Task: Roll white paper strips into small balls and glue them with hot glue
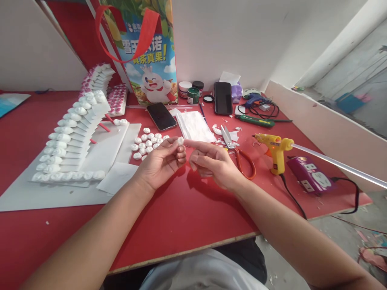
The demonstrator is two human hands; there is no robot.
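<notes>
My left hand (163,159) pinches a small white paper rosette (180,141) between thumb and fingers above the red table. My right hand (213,161) reaches in from the other side, its index finger stretched out to the rosette's edge; its thumb stands apart and the other fingers curl under. Behind my left hand lies a cluster of several white rosettes (148,143), partly covered by it. At the left, a fan-like white paper structure (71,137) with rosettes along its edges stands on a white board (18,197).
Scissors (238,155), a yellow glue gun (273,151) with a long glue stick, and a purple box (311,175) lie to the right. Behind are white sheets (195,126), two phones (161,116), paint jars (192,96), a green-handled tool (256,121) and a printed bag (148,60).
</notes>
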